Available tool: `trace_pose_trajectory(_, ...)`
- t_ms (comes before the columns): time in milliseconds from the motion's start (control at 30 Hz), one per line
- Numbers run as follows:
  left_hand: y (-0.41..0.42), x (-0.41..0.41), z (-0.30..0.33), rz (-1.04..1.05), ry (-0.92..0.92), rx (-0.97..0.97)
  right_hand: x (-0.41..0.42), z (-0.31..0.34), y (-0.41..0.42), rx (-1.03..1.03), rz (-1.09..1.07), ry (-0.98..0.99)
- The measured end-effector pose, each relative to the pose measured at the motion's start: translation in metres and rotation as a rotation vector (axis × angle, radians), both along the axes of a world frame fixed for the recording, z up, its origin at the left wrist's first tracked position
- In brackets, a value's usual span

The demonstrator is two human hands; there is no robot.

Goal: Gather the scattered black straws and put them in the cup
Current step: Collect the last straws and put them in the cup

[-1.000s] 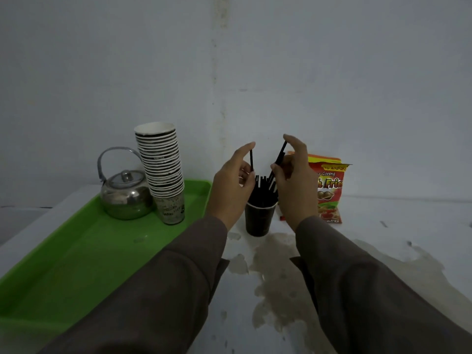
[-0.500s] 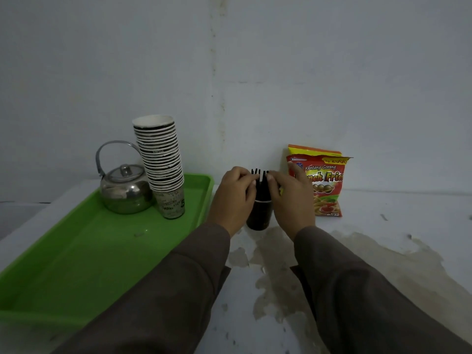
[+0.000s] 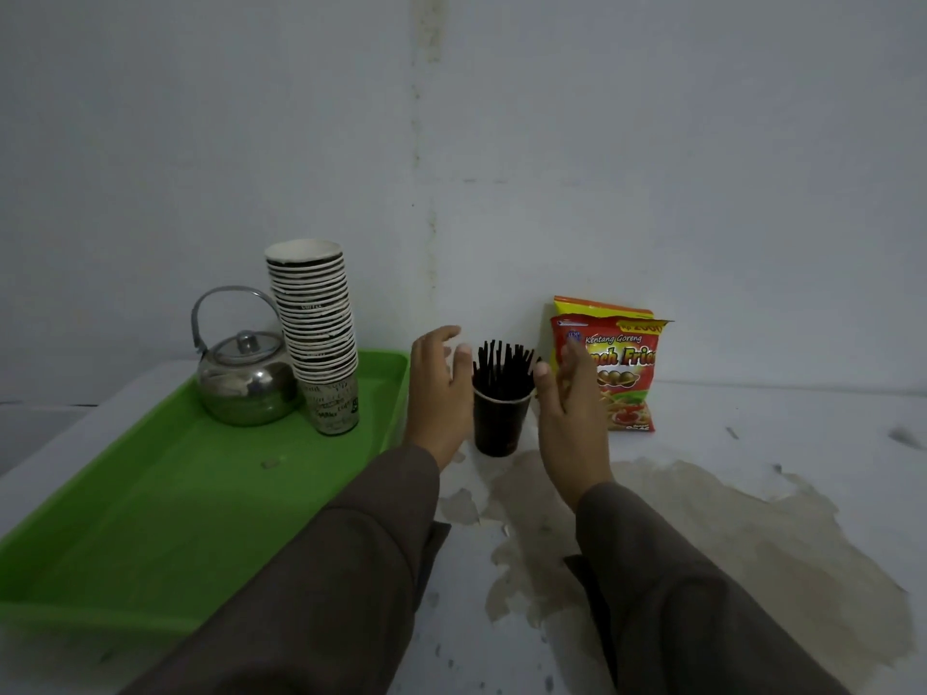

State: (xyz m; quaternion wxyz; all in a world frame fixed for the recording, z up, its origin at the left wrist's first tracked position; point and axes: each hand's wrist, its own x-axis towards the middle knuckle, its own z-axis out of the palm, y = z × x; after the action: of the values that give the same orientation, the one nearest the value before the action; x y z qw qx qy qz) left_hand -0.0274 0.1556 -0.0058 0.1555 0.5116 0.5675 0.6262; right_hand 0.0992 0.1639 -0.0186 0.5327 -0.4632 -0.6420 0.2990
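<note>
A dark paper cup (image 3: pixel 499 424) stands on the white table near the back wall. A bunch of black straws (image 3: pixel 501 367) sticks up out of it, fanned slightly. My left hand (image 3: pixel 437 397) hovers just left of the cup, fingers spread, holding nothing. On the cup's other side my right hand (image 3: pixel 572 408) is held the same way, palm facing the cup, empty. Neither hand touches the cup or the straws. No loose straws show on the table.
A green tray (image 3: pixel 150 499) at the left carries a steel kettle (image 3: pixel 246 378) and a tall stack of paper cups (image 3: pixel 316 333). A red and yellow snack bag (image 3: pixel 614 368) leans on the wall right of the cup. The tabletop (image 3: pixel 702 519) has a large brown stain.
Both hands lowered their straws into the cup, pressed them together at the top, then let go and drew apart to either side.
</note>
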Motion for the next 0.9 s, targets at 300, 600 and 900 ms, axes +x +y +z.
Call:
trace_pose_trajectory(300, -0.002, 0.008, -0.008, -0.460, -0.337, -0.357, -0.019, -0.019, -0.006, -0.112, 0.146, -0.028)
trace_pose_trajectory(600, 0.000, -0.002, -0.006, -0.368, 0.052, -0.317, -0.028, -0.016, 0.007, -0.065, 0.157, -0.102)
trace_pose_trajectory(900, 0.017, -0.020, -0.010, -0.238, 0.088, -0.327, -0.040, -0.019, 0.044, -0.104, 0.161, -0.148)
